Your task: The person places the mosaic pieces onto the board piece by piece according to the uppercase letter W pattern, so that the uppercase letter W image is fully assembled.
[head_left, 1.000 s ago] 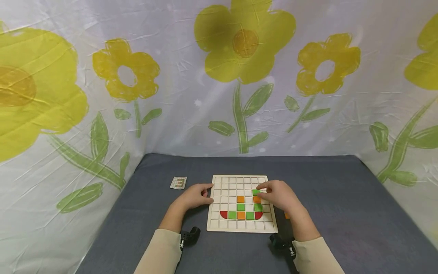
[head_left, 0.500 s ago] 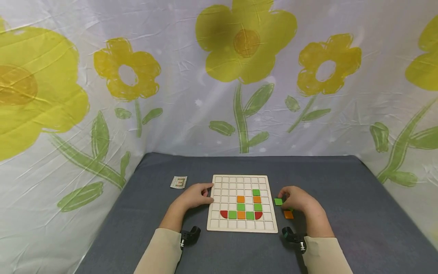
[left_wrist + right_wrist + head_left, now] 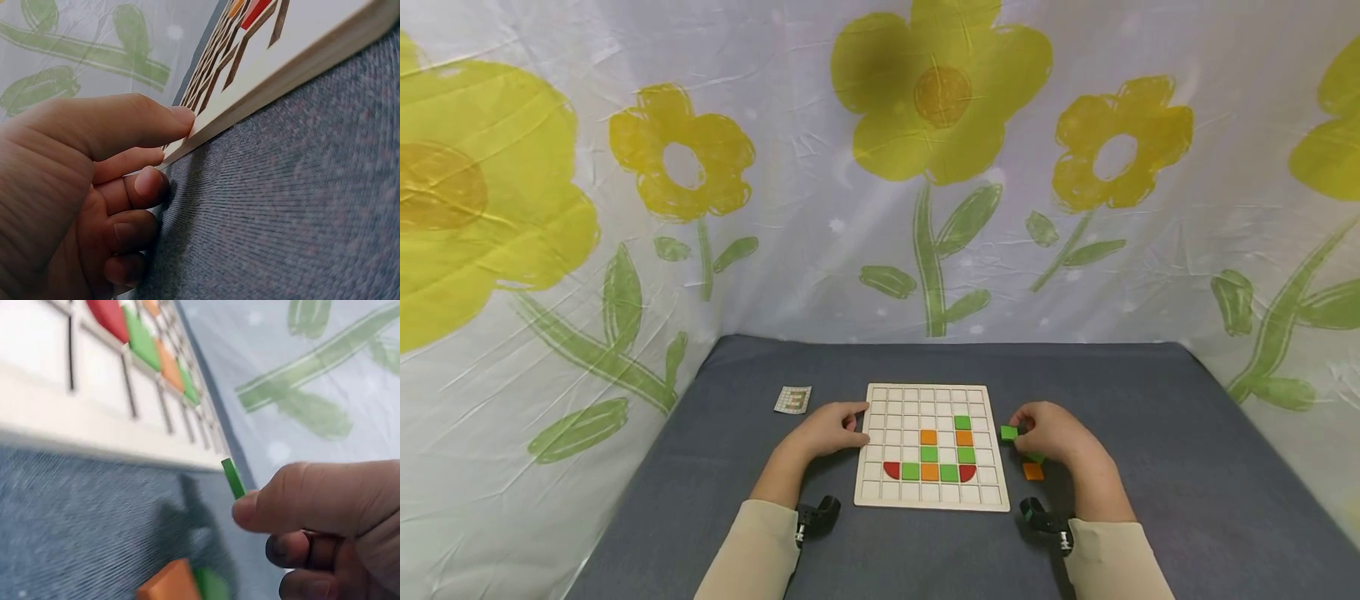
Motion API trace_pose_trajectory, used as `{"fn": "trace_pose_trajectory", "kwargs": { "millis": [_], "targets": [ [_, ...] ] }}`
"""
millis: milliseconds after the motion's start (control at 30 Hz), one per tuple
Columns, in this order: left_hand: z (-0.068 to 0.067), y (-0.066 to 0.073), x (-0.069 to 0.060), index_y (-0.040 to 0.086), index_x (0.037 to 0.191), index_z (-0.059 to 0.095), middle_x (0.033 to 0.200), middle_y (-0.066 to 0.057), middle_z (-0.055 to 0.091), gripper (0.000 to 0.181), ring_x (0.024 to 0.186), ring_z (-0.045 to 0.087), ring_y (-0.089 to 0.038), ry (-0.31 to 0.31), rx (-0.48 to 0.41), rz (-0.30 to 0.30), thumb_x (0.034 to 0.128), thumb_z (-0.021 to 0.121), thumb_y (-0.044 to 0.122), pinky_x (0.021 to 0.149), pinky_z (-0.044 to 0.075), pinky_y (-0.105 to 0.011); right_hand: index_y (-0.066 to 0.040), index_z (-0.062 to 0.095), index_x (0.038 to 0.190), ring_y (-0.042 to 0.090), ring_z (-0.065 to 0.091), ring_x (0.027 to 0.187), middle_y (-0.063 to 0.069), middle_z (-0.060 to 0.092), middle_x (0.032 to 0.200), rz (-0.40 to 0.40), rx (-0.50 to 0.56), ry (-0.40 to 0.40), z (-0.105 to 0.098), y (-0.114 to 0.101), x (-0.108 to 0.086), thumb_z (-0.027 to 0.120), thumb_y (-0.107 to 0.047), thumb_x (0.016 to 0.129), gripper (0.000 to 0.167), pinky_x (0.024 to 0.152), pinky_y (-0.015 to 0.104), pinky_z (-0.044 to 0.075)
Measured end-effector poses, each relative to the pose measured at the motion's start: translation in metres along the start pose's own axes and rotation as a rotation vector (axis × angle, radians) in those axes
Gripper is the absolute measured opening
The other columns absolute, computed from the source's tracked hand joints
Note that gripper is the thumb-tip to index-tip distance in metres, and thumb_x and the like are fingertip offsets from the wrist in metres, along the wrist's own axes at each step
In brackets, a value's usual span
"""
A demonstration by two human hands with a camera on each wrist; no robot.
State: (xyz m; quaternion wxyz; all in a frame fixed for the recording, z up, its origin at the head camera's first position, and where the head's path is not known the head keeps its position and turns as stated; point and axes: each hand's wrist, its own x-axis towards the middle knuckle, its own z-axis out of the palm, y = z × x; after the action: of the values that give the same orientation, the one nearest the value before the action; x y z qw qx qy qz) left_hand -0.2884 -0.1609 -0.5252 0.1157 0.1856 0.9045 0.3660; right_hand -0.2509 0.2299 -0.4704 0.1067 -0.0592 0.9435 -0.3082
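Observation:
A pale wooden grid board (image 3: pixel 889 496) lies on the table, with square green and orange tiles and two red rounded pieces (image 3: pixel 967 473) set in its cells. At its left edge, my left hand (image 3: pixel 823 431) touches the rim with thumb and index finger apart; in the left wrist view its other fingers (image 3: pixel 134 231) curl loosely beside the board. Just off the right edge, my right hand (image 3: pixel 1056 429) pinches a green square tile (image 3: pixel 233 478) between thumb and finger, held above the table. Under that hand lie an orange tile (image 3: pixel 1033 472) and a partly hidden green one (image 3: pixel 1036 457).
A small printed card (image 3: pixel 793 400) with a coloured grid pattern lies left of the board, behind the left hand. Dark grey cloth (image 3: pixel 925 554) covers the table. A flower-patterned curtain (image 3: pixel 805 275) hangs around the back and sides.
My right hand has left the board's upper right cells, moved right to the loose tiles and raised a green tile slightly off the table. The left hand stays at the board's left edge.

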Motion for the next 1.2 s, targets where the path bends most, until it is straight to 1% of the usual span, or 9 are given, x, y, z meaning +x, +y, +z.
{"fn": "trace_pose_trajectory", "kwargs": {
  "millis": [100,333,433,567,700,833,1000,1100,1200],
  "targets": [
    [0.0,-0.001,0.0,0.005,0.151,0.052,0.065,0.002,0.05,0.068,0.057,0.042,-0.012,0.0,-0.002,0.002,0.0911,0.078,0.023,0.057,0.036,-0.03,0.0,0.07,0.105,0.023,0.048,0.07,0.008,0.049,0.078,-0.027,0.014,0.014,-0.004,-0.011,-0.003,0.074,-0.003,0.082,0.023,0.062,0.037,0.039],
    [0.001,0.0,-0.003,0.004,0.152,0.051,0.065,0.003,0.05,0.068,0.057,0.042,-0.012,0.003,-0.004,0.005,0.0916,0.077,0.022,0.058,0.037,-0.031,-0.003,0.072,0.109,0.023,0.047,0.078,0.006,0.052,0.086,-0.16,0.017,0.0,-0.014,-0.044,-0.013,0.076,-0.007,0.088,0.022,0.067,0.038,0.04],
    [0.003,0.002,-0.004,0.003,0.151,0.051,0.065,0.003,0.049,0.068,0.056,0.041,-0.012,-0.003,-0.012,0.006,0.0918,0.077,0.021,0.059,0.037,-0.031,-0.005,0.072,0.108,0.021,0.046,0.073,0.006,0.05,0.084,-0.195,0.024,-0.008,-0.014,-0.056,-0.019,0.076,-0.008,0.088,0.021,0.065,0.037,0.04],
    [0.003,0.003,-0.003,0.004,0.152,0.051,0.065,0.003,0.049,0.067,0.056,0.041,-0.012,-0.008,-0.02,0.007,0.0918,0.077,0.021,0.057,0.036,-0.029,-0.007,0.073,0.106,0.018,0.042,0.069,0.007,0.049,0.083,-0.26,-0.004,-0.024,-0.008,-0.074,-0.02,0.077,-0.008,0.086,0.021,0.064,0.037,0.036],
    [-0.001,0.002,-0.004,0.004,0.151,0.052,0.065,0.003,0.049,0.067,0.056,0.042,-0.012,-0.002,-0.014,0.007,0.0913,0.077,0.021,0.057,0.036,-0.029,-0.009,0.073,0.102,0.016,0.036,0.068,0.003,0.043,0.077,-0.297,-0.019,-0.058,0.007,-0.097,-0.012,0.075,-0.006,0.083,0.02,0.064,0.036,0.033],
    [-0.001,0.003,-0.003,0.004,0.15,0.053,0.065,0.003,0.049,0.067,0.056,0.042,-0.012,0.001,0.004,0.007,0.0908,0.078,0.022,0.058,0.036,-0.029,-0.011,0.073,0.099,0.014,0.033,0.063,-0.002,0.038,0.07,-0.309,-0.021,-0.088,0.03,-0.117,-0.005,0.071,-0.004,0.081,0.019,0.062,0.035,0.032],
    [0.0,0.002,-0.002,0.004,0.15,0.053,0.066,0.004,0.049,0.067,0.057,0.043,-0.012,-0.01,0.007,0.023,0.0911,0.078,0.023,0.058,0.037,-0.029,-0.01,0.075,0.099,0.015,0.044,0.059,-0.002,0.054,0.073,-0.308,-0.078,-0.102,0.061,-0.13,0.0,0.076,-0.01,0.079,0.02,0.058,0.034,0.04],
    [-0.001,0.002,-0.002,0.005,0.15,0.053,0.066,0.003,0.049,0.066,0.058,0.044,-0.012,0.0,0.004,0.016,0.0908,0.078,0.022,0.058,0.037,-0.03,-0.01,0.076,0.095,0.015,0.051,0.064,-0.002,0.064,0.082,-0.317,-0.142,-0.094,0.077,-0.133,0.005,0.078,-0.013,0.076,0.019,0.06,0.035,0.046],
    [-0.001,0.002,-0.002,0.005,0.15,0.053,0.065,0.003,0.049,0.066,0.057,0.043,-0.012,0.004,0.005,0.01,0.0905,0.078,0.022,0.058,0.036,-0.03,-0.011,0.077,0.091,0.014,0.055,0.07,-0.003,0.068,0.09,-0.321,-0.197,-0.078,0.09,-0.132,0.009,0.078,-0.014,0.071,0.02,0.063,0.036,0.049]
  ]
}}
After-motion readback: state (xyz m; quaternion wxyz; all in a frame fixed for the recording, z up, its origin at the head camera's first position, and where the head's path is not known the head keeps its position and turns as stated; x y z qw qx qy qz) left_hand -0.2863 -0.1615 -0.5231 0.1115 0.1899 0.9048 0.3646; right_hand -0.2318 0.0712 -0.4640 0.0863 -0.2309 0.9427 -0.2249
